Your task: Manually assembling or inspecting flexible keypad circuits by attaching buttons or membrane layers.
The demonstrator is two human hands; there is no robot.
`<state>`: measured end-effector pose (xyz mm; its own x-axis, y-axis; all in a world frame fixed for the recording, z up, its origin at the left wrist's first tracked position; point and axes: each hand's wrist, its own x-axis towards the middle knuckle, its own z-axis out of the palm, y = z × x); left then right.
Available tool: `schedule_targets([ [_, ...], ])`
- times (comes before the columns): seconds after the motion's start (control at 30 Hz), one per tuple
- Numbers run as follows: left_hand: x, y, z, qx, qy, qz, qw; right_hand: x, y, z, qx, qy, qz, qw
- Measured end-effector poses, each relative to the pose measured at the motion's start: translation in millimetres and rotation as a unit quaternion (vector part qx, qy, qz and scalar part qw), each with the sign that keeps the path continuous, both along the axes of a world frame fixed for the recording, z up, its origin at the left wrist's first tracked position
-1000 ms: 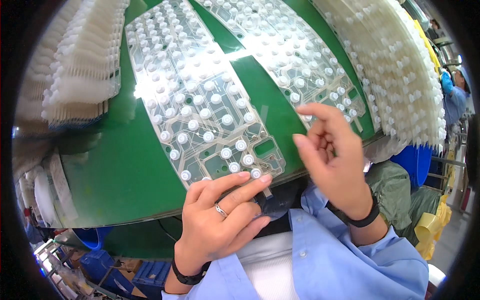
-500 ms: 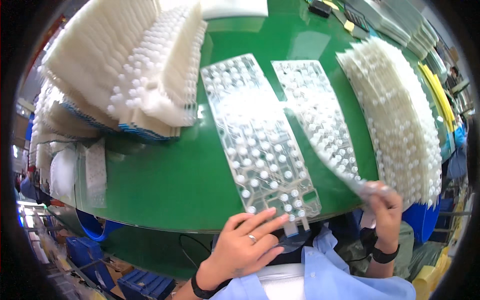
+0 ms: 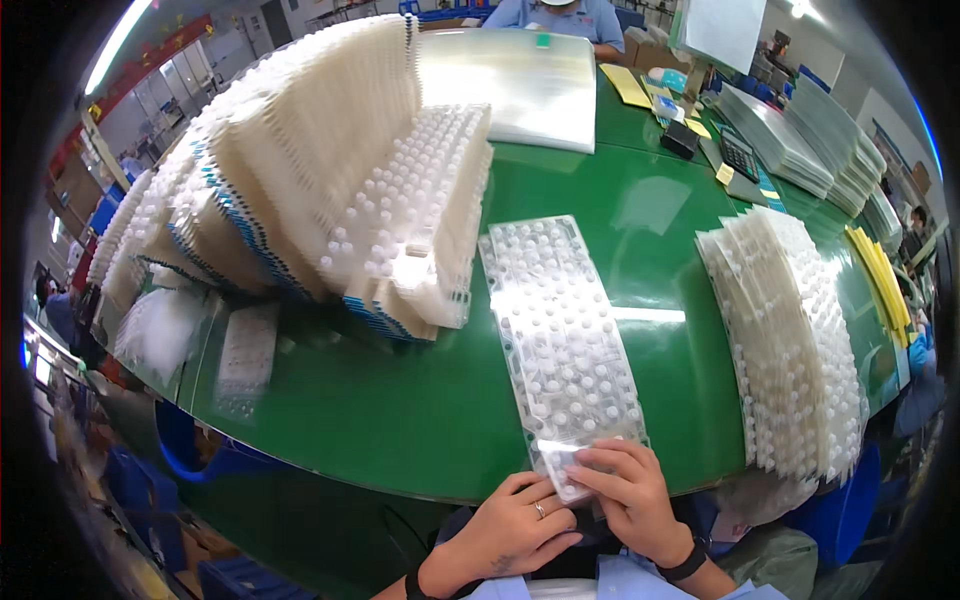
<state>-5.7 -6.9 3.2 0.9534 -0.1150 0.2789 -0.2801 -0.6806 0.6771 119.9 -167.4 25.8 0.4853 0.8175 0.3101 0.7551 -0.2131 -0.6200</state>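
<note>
On the green table in front of me lies a long clear keyboard membrane sheet (image 3: 512, 370) with printed traces and white domes. A second clear domed sheet (image 3: 565, 330) rests over it, nearly lined up, its near end slightly raised. My right hand (image 3: 630, 495) grips that near end, fingers on top at the right corner. Beside it, my left hand (image 3: 520, 525), with a ring, has bent fingers at the near left corner of the sheets. Its fingertips are partly hidden at the edge.
Tall leaning stacks of domed sheets (image 3: 300, 140) with blue-edged tails fill the left. Another domed stack (image 3: 790, 350) stands at right. Farther back are clear film sheets (image 3: 510, 95), a calculator (image 3: 739, 155), yellow strips (image 3: 880, 280) and a seated person (image 3: 560, 22). Blue bins hang below the table edge.
My right hand has brought the second domed sheet leftward and over the first one. My left hand's fingers have bent at the near corner. The view has tilted up, showing more of the far side.
</note>
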Motion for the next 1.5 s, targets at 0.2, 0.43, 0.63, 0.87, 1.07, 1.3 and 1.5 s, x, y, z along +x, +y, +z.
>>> schedule_targets([
  [0.2,4.3,6.5,0.9,-0.044,-0.035,-0.052,0.997,0.7,-24.2,-10.2,0.065,0.094,0.01,0.993],
  [0.43,-2.3,17.8,8.7,-0.057,-0.013,-0.083,0.995,-6.3,-22.7,-3.0,0.004,-0.009,0.03,0.999],
  [0.63,-1.4,32.9,46.3,-0.097,0.044,-0.015,0.994,-43.6,-91.2,-27.4,0.07,0.429,-0.211,0.876],
  [0.87,16.9,-1.7,6.0,-0.163,0.109,-0.208,0.958,-43.3,-81.5,-45.2,0.094,0.568,-0.175,0.799],
  [1.07,-67.0,99.7,56.6,-0.233,-0.008,0.16,0.959,-36.0,-115.2,-38.8,-0.033,0.433,-0.314,0.844],
  [1.3,-185.5,368.5,35.6,0.284,-0.195,0.704,0.621,-27.7,-83.6,7.3,0.095,0.295,-0.313,0.898],
  [1.5,-288.0,511.5,-44.9,0.231,0.088,0.626,0.74,-7.6,-96.9,7.2,0.292,0.457,-0.267,0.797],
])
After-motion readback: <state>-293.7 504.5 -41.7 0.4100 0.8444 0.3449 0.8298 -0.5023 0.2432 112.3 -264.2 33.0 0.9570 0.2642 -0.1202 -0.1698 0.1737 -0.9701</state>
